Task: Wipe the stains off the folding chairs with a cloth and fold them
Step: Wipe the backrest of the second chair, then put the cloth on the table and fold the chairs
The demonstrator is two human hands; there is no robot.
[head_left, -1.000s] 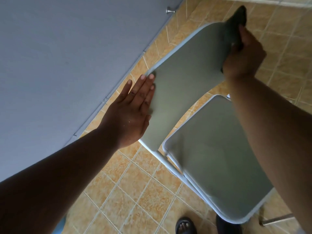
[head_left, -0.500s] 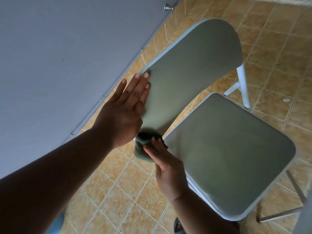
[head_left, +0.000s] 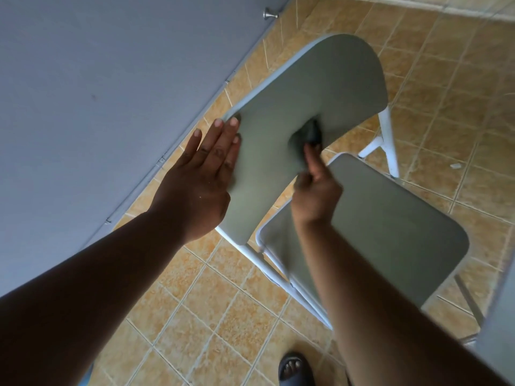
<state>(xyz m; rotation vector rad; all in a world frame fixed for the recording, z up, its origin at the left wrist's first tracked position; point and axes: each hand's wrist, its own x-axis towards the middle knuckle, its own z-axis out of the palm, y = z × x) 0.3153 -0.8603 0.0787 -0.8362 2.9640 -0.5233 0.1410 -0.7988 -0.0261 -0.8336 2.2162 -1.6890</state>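
Observation:
An unfolded folding chair stands on the tiled floor, with a grey-green backrest, a matching seat and a white metal frame. My left hand lies flat and open against the backrest's left edge, fingers spread. My right hand presses a dark cloth against the middle of the backrest's front face; the hand and cloth are motion-blurred. Most of the cloth is bunched under my fingers.
A grey wall or door with a metal doorstop runs along the left, close to the chair. Orange-brown floor tiles surround it. My foot in a dark sandal stands at the bottom. Another grey surface edges in at right.
My right hand with the cloth swept from the backrest's top right corner down to its lower left end, then back up to the middle. My left hand stayed on the backrest edge.

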